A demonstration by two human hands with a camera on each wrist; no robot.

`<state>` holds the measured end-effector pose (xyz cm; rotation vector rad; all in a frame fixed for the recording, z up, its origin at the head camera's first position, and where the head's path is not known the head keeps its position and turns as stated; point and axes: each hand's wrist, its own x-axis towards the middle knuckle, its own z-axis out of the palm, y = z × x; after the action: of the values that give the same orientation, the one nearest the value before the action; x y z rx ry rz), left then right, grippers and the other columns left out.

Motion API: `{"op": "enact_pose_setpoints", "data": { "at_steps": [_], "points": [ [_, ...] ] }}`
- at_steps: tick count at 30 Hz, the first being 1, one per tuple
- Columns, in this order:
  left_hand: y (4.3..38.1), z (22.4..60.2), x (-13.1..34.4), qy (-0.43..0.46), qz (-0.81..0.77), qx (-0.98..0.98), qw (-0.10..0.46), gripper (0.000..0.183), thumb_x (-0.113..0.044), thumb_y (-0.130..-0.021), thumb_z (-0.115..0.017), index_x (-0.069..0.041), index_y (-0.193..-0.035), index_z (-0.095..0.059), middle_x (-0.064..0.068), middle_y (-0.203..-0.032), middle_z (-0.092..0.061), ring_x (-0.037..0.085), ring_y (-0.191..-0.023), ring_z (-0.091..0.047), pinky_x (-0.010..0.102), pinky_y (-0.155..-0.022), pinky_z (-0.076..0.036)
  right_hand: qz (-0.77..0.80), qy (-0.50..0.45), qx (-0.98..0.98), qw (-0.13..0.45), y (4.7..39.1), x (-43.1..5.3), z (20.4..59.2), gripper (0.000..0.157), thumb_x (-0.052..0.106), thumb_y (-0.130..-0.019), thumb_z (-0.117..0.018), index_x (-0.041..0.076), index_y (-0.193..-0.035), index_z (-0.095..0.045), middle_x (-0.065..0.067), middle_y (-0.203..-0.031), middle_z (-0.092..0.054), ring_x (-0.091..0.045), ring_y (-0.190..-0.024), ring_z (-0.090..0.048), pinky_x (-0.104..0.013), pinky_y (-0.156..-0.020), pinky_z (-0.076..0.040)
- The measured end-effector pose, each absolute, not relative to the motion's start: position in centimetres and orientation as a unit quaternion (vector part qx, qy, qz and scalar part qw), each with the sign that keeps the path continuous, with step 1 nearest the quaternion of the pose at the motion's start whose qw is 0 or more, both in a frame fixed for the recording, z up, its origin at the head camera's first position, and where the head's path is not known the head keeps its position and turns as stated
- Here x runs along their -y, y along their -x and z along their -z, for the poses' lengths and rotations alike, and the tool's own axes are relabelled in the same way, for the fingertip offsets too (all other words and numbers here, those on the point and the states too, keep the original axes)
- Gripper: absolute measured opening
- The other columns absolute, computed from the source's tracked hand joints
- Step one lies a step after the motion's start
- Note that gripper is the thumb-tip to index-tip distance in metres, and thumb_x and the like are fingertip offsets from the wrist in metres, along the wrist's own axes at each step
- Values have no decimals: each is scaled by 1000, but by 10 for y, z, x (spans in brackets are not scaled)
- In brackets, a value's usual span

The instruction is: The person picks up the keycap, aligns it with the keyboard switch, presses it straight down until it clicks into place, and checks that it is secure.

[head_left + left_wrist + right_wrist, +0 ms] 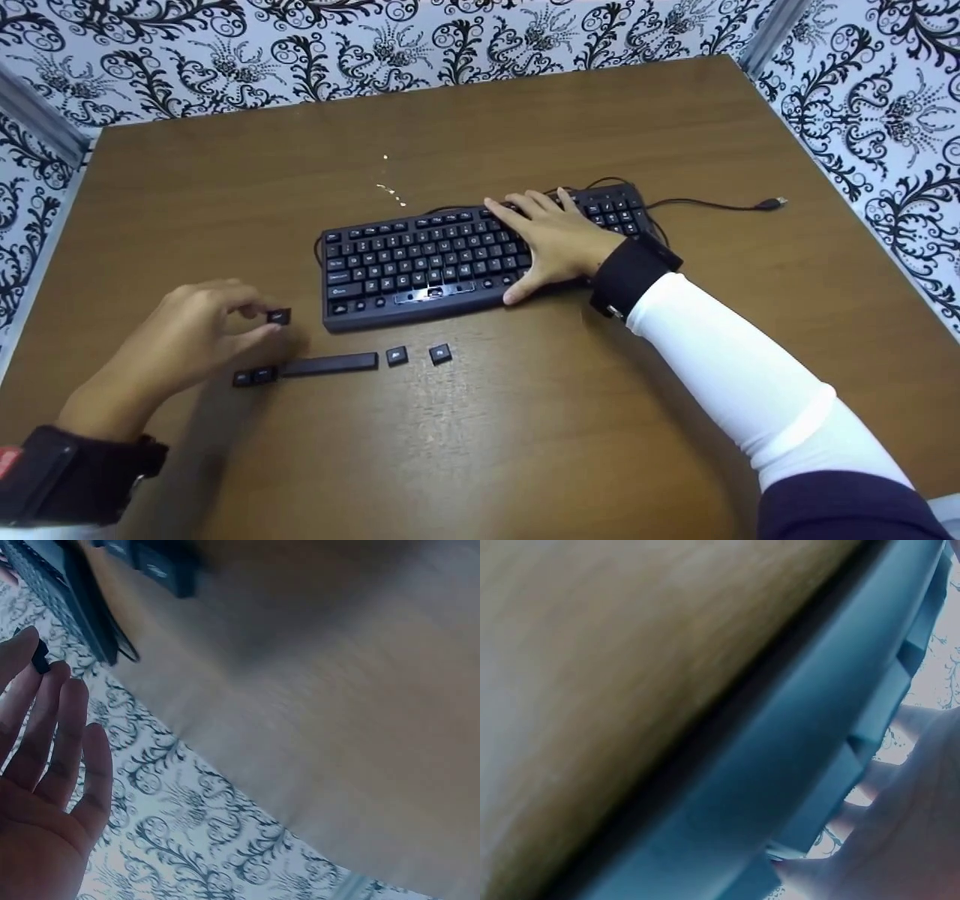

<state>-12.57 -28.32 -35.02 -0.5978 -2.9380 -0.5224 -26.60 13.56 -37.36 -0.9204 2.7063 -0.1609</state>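
A black keyboard (420, 259) lies on the table, its bottom-row spacebar slot bare and shiny. My right hand (559, 240) rests across its right part with fingers spread, the thumb at the front edge. Left of the keyboard, my left hand (187, 337) pinches a small black keycap (279, 316) between thumb and fingers, raised off the table. The left wrist view also shows this keycap (40, 658) at the fingertips. Below the left hand and keyboard lie a long spacebar (330, 365) and several loose keycaps (397, 356) in a row.
A black USB cable (705, 202) runs from behind the keyboard to the right, ending in a plug (770, 204). Tiny pale bits (391, 192) lie behind the keyboard. The brown table (525, 420) is bordered by patterned black-and-white walls (390, 52).
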Motion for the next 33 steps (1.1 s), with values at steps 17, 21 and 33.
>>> {"op": "enact_pose_setpoints", "data": {
  "at_steps": [17,21,33],
  "points": [
    [151,348,236,260,184,945,77,15,-12,-79,-83,-8,-92,-76,4,-84,-71,15,-74,-67,33,-63,-58,64,315,-936,141,267,-139,376,136,85,-58,-73,32,-161,0,-11,-168,-13,-39,-155,-8,-66,-122,2],
    [155,352,231,261,185,946,59,16,-10,-80,-81,-8,-95,-76,3,-84,-70,13,-72,-65,32,-62,-57,66,316,-936,139,266,-139,376,136,85,-59,-72,31,-161,-1,-12,-168,-13,-40,-155,-8,-67,-121,2],
    [157,352,226,188,165,968,-27,16,-14,-82,-78,-10,-97,-75,6,-88,-75,22,-78,-71,46,-72,-58,70,325,-934,133,266,-138,378,136,83,-59,-73,30,-161,-2,-12,-167,-13,-40,-155,-8,-68,-121,2]
  ]
}}
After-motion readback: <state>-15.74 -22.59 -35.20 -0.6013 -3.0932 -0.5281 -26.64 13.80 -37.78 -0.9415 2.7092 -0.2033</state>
